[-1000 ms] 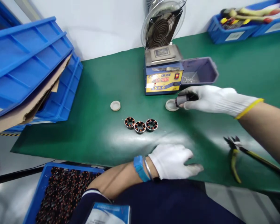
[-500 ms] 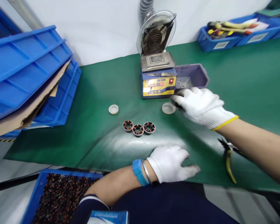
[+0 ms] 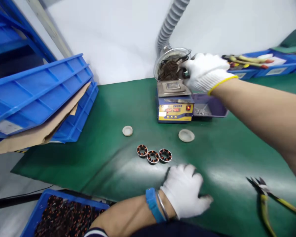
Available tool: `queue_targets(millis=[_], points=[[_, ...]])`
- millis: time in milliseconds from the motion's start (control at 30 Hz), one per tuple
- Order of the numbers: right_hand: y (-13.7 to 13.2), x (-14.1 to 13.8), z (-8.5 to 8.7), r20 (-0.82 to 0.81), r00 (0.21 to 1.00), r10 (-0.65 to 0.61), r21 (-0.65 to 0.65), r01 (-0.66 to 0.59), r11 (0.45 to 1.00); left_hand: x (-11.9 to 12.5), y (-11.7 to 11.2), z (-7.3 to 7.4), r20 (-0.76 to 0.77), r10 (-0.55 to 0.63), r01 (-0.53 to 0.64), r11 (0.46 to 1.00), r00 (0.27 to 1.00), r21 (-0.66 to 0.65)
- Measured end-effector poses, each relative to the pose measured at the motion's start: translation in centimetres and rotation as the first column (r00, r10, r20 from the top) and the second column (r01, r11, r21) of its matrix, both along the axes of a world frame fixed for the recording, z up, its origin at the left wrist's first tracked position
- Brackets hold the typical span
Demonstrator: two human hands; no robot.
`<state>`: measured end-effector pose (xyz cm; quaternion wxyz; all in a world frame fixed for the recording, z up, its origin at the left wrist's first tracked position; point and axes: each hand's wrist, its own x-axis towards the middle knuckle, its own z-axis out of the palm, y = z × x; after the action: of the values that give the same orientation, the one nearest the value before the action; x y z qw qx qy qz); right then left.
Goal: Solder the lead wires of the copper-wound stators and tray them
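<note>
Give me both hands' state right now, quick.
Left hand: open, flat on the green mat, holding nothing.
Right hand: raised at the fan guard above the solder pot; grip cannot be told.

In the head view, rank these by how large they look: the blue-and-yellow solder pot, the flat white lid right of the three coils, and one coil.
1. Solder pot
2. White lid
3. Coil, only slightly smaller than the lid.
</note>
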<state>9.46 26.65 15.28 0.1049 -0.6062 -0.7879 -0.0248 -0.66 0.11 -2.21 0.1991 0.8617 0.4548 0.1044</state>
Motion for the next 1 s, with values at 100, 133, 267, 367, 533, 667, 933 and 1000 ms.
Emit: queue_targets(millis=[100,133,267,367,533,667,933,1000], points=[[2.3,-1.0,0.7,-0.012,1.000,-0.004,-0.002,0.004,1.000,-0.1,0.3,-0.3,-0.030,-0.030,0.030,0.999,0.999,0.013],[2.7,-1.1,0.7,-0.017,1.000,-0.021,-0.018,0.021,1.000,-0.2,0.3,-0.4,-0.034,-0.038,0.039,0.999,0.999,0.020],[3.9,-1.0,0.4,-0.015,0.996,-0.090,-0.085,0.089,0.992,-0.3,0.1,-0.5,-0.039,-0.064,0.066,0.997,0.997,0.051],[4.5,-0.7,0.2,-0.006,0.993,-0.122,-0.070,0.121,0.990,-0.4,-0.1,-0.4,-0.041,-0.072,0.075,0.995,0.997,0.065],[5.7,-1.3,-0.2,0.034,0.993,-0.112,-0.035,0.113,0.993,-0.3,-0.1,-0.2,-0.053,-0.070,0.075,0.993,0.996,0.096],[6.4,-2.5,-0.3,0.053,0.995,-0.090,-0.022,0.091,0.996,-0.3,0.2,-0.1,-0.088,-0.089,0.097,0.991,0.992,0.092],[5.4,-1.6,0.7,0.000,0.998,-0.059,-0.099,0.059,0.993,-0.2,0.3,-0.9,-0.064,-0.103,0.109,0.990,0.993,0.092],[5.2,-0.7,0.7,-0.072,0.997,-0.020,-0.098,0.013,0.995,-0.1,0.4,-0.9,-0.047,-0.096,0.099,0.993,0.994,0.070]])
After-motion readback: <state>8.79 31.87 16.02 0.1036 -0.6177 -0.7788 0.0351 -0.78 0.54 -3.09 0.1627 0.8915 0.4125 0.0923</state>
